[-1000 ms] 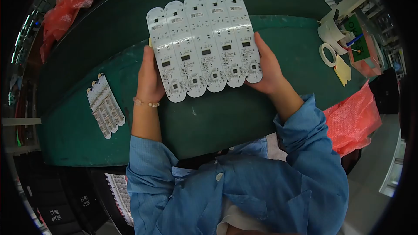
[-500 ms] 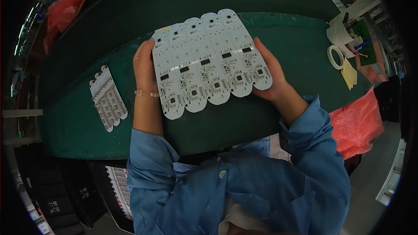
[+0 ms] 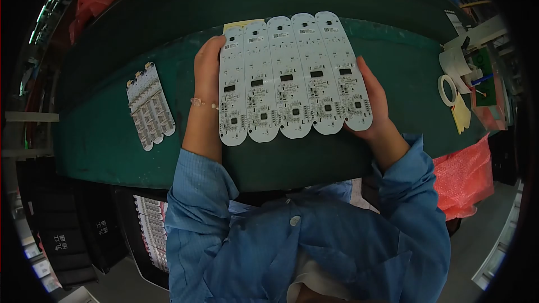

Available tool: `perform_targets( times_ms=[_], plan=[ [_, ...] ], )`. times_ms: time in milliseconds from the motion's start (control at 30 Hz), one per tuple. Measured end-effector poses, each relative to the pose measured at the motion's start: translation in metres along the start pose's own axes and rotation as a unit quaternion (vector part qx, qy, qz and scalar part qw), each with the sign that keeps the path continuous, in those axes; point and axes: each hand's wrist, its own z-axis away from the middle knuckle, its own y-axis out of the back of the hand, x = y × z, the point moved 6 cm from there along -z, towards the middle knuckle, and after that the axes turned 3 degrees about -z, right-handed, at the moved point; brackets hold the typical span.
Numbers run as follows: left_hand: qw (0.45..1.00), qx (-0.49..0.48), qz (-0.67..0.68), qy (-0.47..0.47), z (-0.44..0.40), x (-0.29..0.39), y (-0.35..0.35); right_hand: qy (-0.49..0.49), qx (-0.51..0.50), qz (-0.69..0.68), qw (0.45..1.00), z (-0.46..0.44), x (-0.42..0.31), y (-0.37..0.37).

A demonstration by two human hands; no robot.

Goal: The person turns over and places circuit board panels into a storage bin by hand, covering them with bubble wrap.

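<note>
A white circuit board panel [image 3: 281,59], made of several joined strips with rounded ends, is held up over the green mat. Small black chips and fine printed markings show on its face. My left hand [image 3: 209,67] grips the panel's left edge, its thumb at the upper corner. Along the opposite edge, my right hand [image 3: 376,98] holds the lower right side, with some fingers hidden behind the board. A yellowish sheet [image 3: 242,24] peeks out behind the panel's upper left. To the left of my left hand lies a smaller group of circuit boards [image 3: 150,109] with raised components.
The green mat [image 3: 101,146] covers the table. At right are a tape roll [image 3: 447,90], yellow paper [image 3: 461,115] and a blue pen [image 3: 482,79]. Red bubble wrap [image 3: 463,179] hangs below them. Black bins [image 3: 56,230] and a tray of boards [image 3: 150,227] are at lower left.
The panel, tilted before, now sits more level in view, with both hands still on its sides. The whole scene has shifted as the camera turned.
</note>
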Motion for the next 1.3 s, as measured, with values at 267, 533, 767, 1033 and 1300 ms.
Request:
perform_targets(
  times_ms=[267,533,767,1033,1300],
  plan=[
    [1.000,0.012,-0.020,-0.002,-0.010,-0.007,0.008,-0.016,-0.063,0.016,0.998,0.004,0.005,0.001],
    [0.998,-0.009,-0.001,-0.060,-0.009,0.002,0.005,-0.014,-0.072,0.019,0.997,0.003,0.007,0.002],
    [0.970,0.022,-0.058,-0.235,0.005,0.023,0.006,0.028,0.059,0.093,0.993,-0.001,-0.001,0.010],
    [0.898,0.088,-0.165,-0.399,0.030,0.040,0.001,0.080,0.124,0.184,0.972,-0.003,-0.012,0.013],
    [0.876,0.100,-0.178,-0.438,0.035,0.044,0.001,0.070,0.118,0.203,0.969,-0.002,-0.013,0.013]
  ],
)
